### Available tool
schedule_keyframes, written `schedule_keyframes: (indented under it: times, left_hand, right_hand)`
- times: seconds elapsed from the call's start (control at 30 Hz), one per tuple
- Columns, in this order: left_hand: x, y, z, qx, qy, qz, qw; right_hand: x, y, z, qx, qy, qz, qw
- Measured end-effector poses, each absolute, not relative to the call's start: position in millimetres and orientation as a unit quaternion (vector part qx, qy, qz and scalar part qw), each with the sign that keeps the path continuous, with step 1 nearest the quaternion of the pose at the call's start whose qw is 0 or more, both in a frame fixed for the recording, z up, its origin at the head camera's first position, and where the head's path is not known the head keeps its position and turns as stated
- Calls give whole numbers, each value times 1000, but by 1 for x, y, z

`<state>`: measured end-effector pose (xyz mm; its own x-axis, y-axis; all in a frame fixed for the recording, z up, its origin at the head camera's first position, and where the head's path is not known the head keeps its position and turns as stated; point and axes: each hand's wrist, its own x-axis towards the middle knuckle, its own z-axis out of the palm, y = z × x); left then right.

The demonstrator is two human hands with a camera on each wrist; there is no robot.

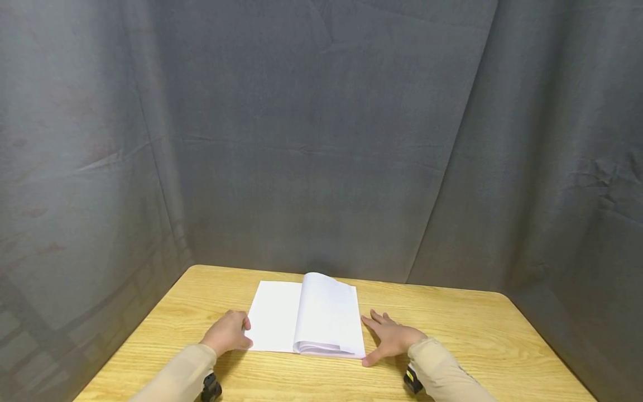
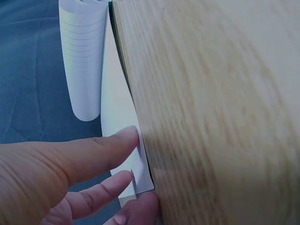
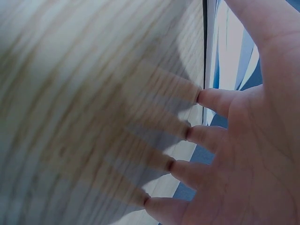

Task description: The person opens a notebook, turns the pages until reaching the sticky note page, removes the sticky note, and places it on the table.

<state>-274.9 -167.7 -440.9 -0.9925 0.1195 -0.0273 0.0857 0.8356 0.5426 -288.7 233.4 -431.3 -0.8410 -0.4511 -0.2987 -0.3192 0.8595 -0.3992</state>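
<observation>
An open notebook (image 1: 275, 315) lies on the wooden table, its left side flat and white. Over its right side, lined pages (image 1: 329, 315) bulge up in a loose roll near the spine. At the notebook's left edge, my left hand (image 1: 228, 332) holds the border, thumb on the white page (image 2: 119, 108) and curled fingers at the outer edge. My right hand (image 1: 392, 336) rests beside the right edge with its fingers spread. Its thumb touches the near right corner, while the other fingertips (image 3: 205, 96) rest on the tabletop.
The light wooden table (image 1: 477, 335) has rounded far corners. Grey cloth (image 1: 311, 139) hangs behind it and along both sides. Dark wrist devices (image 1: 211, 387) sit under both beige sleeves (image 1: 444, 368).
</observation>
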Motion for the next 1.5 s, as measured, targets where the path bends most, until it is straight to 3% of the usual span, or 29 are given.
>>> schedule_keyframes:
  times: [0.27, 0.53, 0.63, 0.93, 1.2, 1.5]
  left_hand:
    - [-277, -168, -439, 55, 961, 270, 27]
    - [-282, -142, -407, 98, 950, 285, -85]
    - [-284, -122, -394, 147, 925, 336, -98]
    - [-288, -55, -395, 288, 865, 410, -29]
    - [-282, -24, -417, 267, 881, 385, 60]
    - [-287, -15, -438, 264, 913, 303, 62]
  right_hand:
    - [-290, 233, -434, -199, 947, -164, 192]
    - [-290, 234, -433, -203, 944, -171, 196]
    - [-290, 235, -433, -203, 943, -174, 197]
    - [-290, 233, -434, -192, 947, -167, 197]
    - [-289, 231, -435, -195, 950, -160, 185]
    - [-290, 231, -435, -196, 950, -159, 182]
